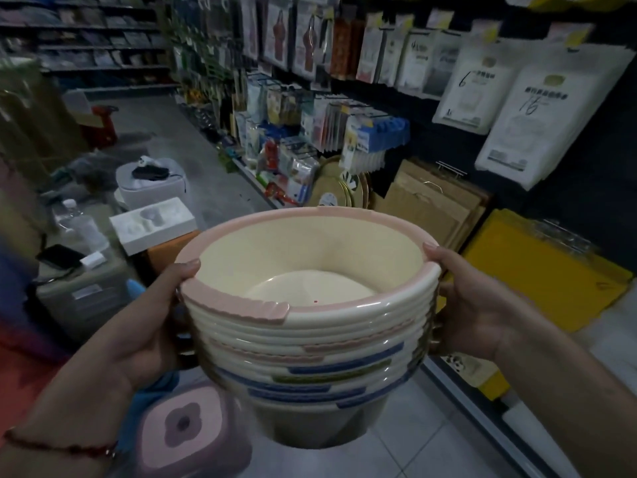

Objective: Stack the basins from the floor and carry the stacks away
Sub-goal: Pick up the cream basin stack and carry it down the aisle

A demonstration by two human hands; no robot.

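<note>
Pale tiled floor — a pink-lidded box rests there.

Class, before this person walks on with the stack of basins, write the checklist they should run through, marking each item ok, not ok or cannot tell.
1. Left hand grips the stack of basins, thumb over the rim: ok.
2. Right hand grips the opposite side, thumb on the rim: ok.
3. Basins nested evenly, stack level: ok.
4. Top basin holds nothing loose: ok.
5. Floor ahead free of clutter: not ok, a white box and a bottle sit left of the aisle.
6. Floor directly under the stack: cannot tell.
</note>
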